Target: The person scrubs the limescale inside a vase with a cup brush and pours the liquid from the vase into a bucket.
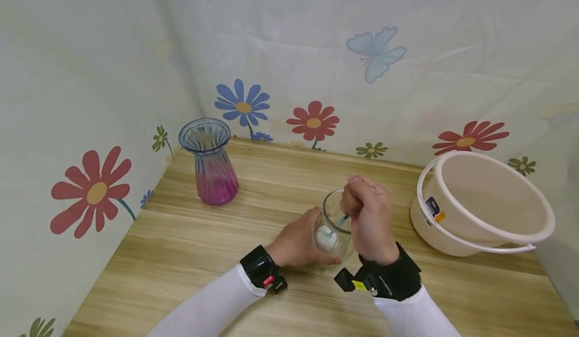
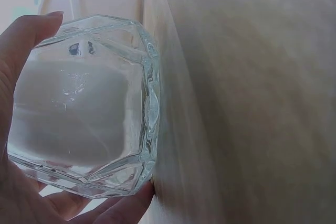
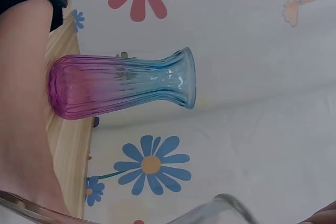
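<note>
My left hand [image 1: 296, 239] grips a clear faceted glass jar [image 2: 149, 103] around its side, thumb on one side and fingers on the other. The base of the jar is right at the wooden tabletop. Inside it sits a white sponge head [image 1: 326, 238], which fills much of the lower part in the left wrist view. A thin blue handle [image 1: 342, 220] runs up from the sponge to my right hand [image 1: 371, 221], whose fingers curl round its upper end above the rim. The handle's top is hidden in that fist.
A ribbed glass vase [image 1: 214, 176], blue above and pink below, stands at the back left. To the right is a pale pink bucket [image 1: 427, 221] with its handle hanging down in front. A flowered curtain [image 1: 280, 35] encloses the table [image 1: 190, 256] behind and at the sides.
</note>
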Demonstrator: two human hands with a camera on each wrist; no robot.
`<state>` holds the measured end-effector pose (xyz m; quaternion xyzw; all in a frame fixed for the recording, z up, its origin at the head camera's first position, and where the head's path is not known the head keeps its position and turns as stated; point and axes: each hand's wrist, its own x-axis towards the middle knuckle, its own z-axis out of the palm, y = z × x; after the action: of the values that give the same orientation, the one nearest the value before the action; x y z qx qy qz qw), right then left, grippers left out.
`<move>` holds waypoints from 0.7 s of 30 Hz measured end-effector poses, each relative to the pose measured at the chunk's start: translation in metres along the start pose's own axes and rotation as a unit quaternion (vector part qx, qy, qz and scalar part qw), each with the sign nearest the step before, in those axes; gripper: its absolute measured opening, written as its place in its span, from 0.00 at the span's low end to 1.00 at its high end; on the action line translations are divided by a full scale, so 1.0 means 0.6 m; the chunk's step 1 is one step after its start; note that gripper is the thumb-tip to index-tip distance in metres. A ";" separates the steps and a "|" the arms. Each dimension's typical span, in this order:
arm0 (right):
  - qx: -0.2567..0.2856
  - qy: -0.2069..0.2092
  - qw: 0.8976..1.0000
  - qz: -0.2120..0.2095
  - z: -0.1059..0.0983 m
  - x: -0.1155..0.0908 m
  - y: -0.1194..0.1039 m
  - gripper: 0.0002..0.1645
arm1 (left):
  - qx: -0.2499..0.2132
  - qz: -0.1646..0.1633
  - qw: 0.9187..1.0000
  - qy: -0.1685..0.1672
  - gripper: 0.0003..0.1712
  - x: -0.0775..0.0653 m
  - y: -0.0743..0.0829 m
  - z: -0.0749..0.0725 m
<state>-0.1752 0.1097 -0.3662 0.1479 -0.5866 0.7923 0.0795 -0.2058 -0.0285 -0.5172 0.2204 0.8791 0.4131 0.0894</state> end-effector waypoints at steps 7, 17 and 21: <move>0.036 -0.027 0.999 -0.013 -0.008 -0.002 -0.017 0.28 | -0.011 0.001 1.000 -0.002 0.57 -0.001 0.000 0.001; 0.070 -0.050 0.995 -0.056 -0.016 0.002 -0.056 0.29 | 0.001 0.000 1.000 0.009 0.54 -0.004 0.000 0.001; 0.103 -0.067 0.990 -0.075 -0.017 0.004 -0.071 0.29 | -0.003 -0.006 1.000 0.007 0.56 -0.006 0.003 0.000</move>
<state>-0.1665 0.1323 -0.3294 0.2515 -0.4934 0.8284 0.0837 -0.2023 -0.0293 -0.5159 0.2120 0.8796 0.4170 0.0869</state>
